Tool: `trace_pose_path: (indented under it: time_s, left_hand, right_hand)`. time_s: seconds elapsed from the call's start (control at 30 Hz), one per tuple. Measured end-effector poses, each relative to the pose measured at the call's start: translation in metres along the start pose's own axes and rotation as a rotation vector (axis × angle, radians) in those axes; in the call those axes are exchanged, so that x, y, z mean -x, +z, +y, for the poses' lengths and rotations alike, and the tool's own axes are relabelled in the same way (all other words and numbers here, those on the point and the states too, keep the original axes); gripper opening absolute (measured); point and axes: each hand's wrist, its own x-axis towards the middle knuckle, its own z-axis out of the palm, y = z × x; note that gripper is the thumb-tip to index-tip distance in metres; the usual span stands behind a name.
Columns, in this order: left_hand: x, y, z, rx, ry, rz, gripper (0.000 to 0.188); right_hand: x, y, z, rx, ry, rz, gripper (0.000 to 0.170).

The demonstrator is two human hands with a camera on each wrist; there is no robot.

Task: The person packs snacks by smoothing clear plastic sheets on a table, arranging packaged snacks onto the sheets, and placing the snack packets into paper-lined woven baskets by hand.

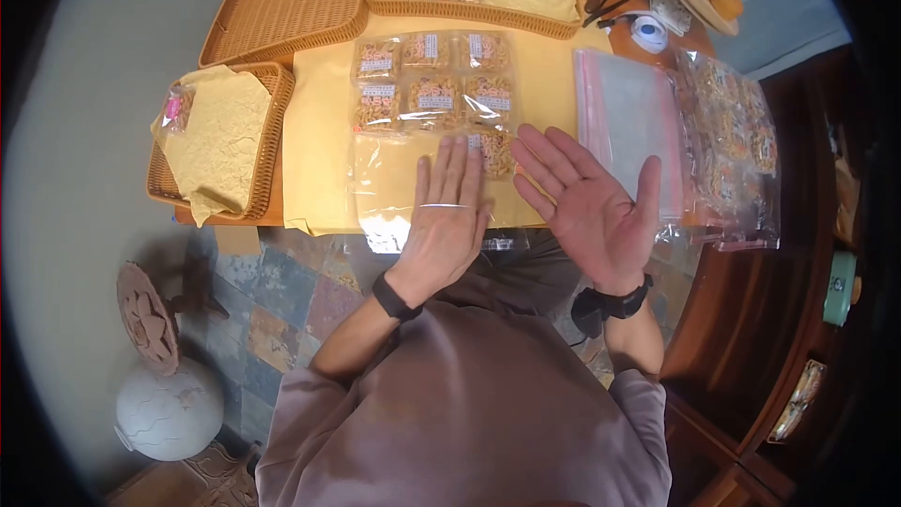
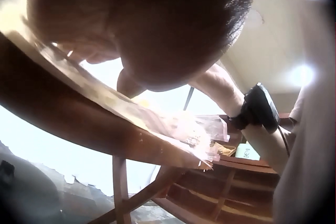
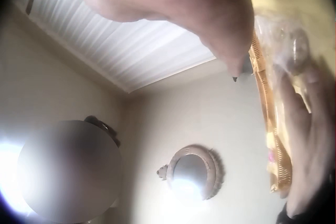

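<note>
Resting flat, straight fingers (image 1: 455,174) wrapped round nothing, the left hand (image 1: 443,221) is laid on a clear, glossy plastic bag (image 1: 383,174), presumably so that the loose film is kept smooth. The right hand (image 1: 597,211) is held raised beside it, palm up, fingers extended and empty. The bag is spread on a yellow cloth (image 1: 317,145) over the brown wooden table (image 1: 610,38); six squarish packets (image 1: 434,99) of golden snack pieces are seen in two neat rows (a seventh, below, is partly covered by fingers).
</note>
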Motion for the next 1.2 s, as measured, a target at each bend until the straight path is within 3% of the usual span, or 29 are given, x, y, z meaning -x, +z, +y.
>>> trace_pose_path:
  time_s: [0.33, 0.5, 0.57, 0.73, 0.83, 1.0, 1.07, 1.1, 1.13, 1.2]
  left_hand:
    - [0.006, 0.019, -0.013, 0.223, -0.006, 0.209, 0.075]
    - [-0.005, 0.01, 0.001, 0.076, -0.043, 0.154, 0.073]
    - [-0.008, 0.013, 0.001, -0.037, -0.015, 0.1, 0.072]
    - [0.0, 0.022, -0.008, 0.084, 0.011, 0.159, 0.073]
    - [0.0, 0.017, -0.004, 0.083, 0.021, 0.136, 0.074]
    - [-0.002, 0.016, -0.003, 0.027, 0.09, 0.057, 0.074]
    - [-0.004, 0.014, -0.008, -0.06, 0.091, 0.01, 0.072]
    - [-0.012, 0.002, 0.007, -0.021, -0.05, -0.112, 0.072]
    - [-0.006, 0.003, 0.001, -0.04, -0.061, -0.134, 0.072]
    - [-0.002, 0.015, -0.01, 0.096, 0.074, 0.078, 0.073]
  right_hand:
    - [0.004, -0.003, 0.004, 0.108, -0.038, -0.161, 0.112]
    - [0.012, 0.005, 0.001, 0.122, -0.082, -0.262, 0.115]
    - [0.019, 0.011, -0.005, 0.128, -0.137, -0.291, 0.115]
    - [0.051, 0.038, -0.025, 0.228, -0.356, -0.325, 0.12]
    - [0.074, 0.051, -0.033, 0.301, -0.539, -0.452, 0.131]
    - [0.118, 0.071, -0.033, 0.408, -0.785, -0.422, 0.138]
    - [0.122, 0.072, -0.038, 0.457, -0.808, -0.407, 0.135]
    - [0.124, 0.072, -0.033, 0.451, -0.802, -0.391, 0.134]
    - [0.126, 0.074, -0.028, 0.444, -0.786, -0.374, 0.132]
    - [0.126, 0.076, -0.027, 0.451, -0.746, -0.364, 0.129]
